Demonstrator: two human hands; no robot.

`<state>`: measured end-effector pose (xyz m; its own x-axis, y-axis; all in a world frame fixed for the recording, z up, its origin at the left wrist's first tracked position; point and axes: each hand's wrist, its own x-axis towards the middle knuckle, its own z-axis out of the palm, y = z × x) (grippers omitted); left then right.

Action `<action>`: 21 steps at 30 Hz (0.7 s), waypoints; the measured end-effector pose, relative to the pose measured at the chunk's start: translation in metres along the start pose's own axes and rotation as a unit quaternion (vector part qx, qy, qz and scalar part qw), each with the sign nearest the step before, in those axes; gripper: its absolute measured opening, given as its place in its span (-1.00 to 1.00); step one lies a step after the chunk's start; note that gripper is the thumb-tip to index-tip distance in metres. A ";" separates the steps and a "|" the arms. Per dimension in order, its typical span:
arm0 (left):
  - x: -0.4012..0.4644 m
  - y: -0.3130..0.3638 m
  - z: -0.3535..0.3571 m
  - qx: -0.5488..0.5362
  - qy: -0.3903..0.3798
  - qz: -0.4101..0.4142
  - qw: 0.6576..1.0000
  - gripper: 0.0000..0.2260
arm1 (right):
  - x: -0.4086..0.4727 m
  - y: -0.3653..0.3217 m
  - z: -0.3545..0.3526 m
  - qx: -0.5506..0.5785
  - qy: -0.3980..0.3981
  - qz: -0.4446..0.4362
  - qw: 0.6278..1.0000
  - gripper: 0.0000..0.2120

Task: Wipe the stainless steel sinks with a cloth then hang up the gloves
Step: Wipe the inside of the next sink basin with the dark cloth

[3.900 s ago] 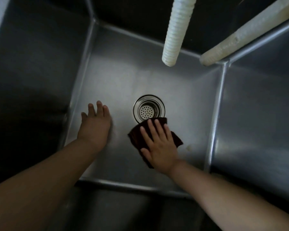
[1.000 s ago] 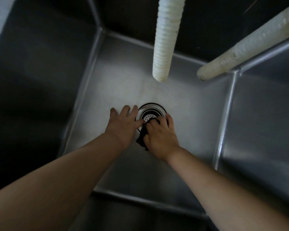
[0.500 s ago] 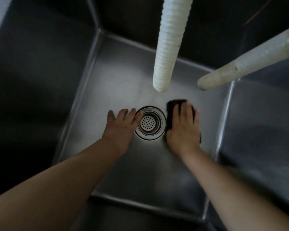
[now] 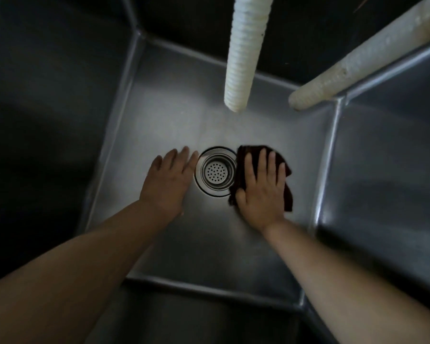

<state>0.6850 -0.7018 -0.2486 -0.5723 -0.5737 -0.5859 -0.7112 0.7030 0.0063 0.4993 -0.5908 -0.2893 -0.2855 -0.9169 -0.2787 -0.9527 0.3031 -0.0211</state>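
In the sink point(image 4: 159, 125), we find the drain point(image 4: 215, 171) at the middle of the floor. Our left hand point(image 4: 168, 184) lies flat just left of it; our right hand point(image 4: 261, 192) presses the cloth point(image 4: 284, 167) just right. Two hoses point(image 4: 242, 53) hang above, behind the drain.

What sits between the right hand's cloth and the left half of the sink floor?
The drain strainer lies directly left of the cloth under the right hand; beyond it the left hand rests flat on the sink floor.

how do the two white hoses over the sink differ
The ribbed hose hangs nearly straight down, ending above the drain strainer; the stained hose slants in from the upper right, ending near the sink's back right corner. The first looks cleaner and more clearly ridged. Both are whitish with open ends.
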 end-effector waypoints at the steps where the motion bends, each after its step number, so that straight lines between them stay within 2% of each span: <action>1: -0.003 -0.001 0.002 -0.010 0.009 -0.014 1.000 0.15 | -0.014 -0.011 0.005 0.002 -0.006 -0.014 1.000 -0.22; 7: -0.021 -0.002 0.008 -0.045 0.015 -0.053 0.997 -0.03 | -0.086 -0.062 0.024 -0.002 -0.049 -0.148 0.988 -0.16; 10: -0.021 0.003 0.005 -0.034 0.006 -0.057 0.998 -0.08 | -0.107 -0.052 0.025 -0.042 -0.068 -0.247 0.966 -0.17; 12: -0.020 0.007 0.003 -0.024 -0.002 -0.062 0.998 -0.12 | -0.103 -0.034 0.021 -0.069 -0.066 -0.275 0.957 -0.18; 17: -0.015 0.015 0.000 -0.003 -0.035 -0.067 0.997 -0.19 | -0.050 0.010 0.006 -0.092 -0.056 -0.177 0.978 -0.12; 21: -0.011 0.014 0.003 0.008 -0.048 -0.064 0.997 -0.20 | 0.015 0.042 -0.005 -0.070 -0.042 -0.086 0.993 -0.20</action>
<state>0.6827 -0.6844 -0.2440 -0.4357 -0.6170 -0.6553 -0.7692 0.6334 -0.0849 0.4541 -0.5929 -0.2893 -0.1136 -0.9253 -0.3618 -0.9934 0.0999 0.0565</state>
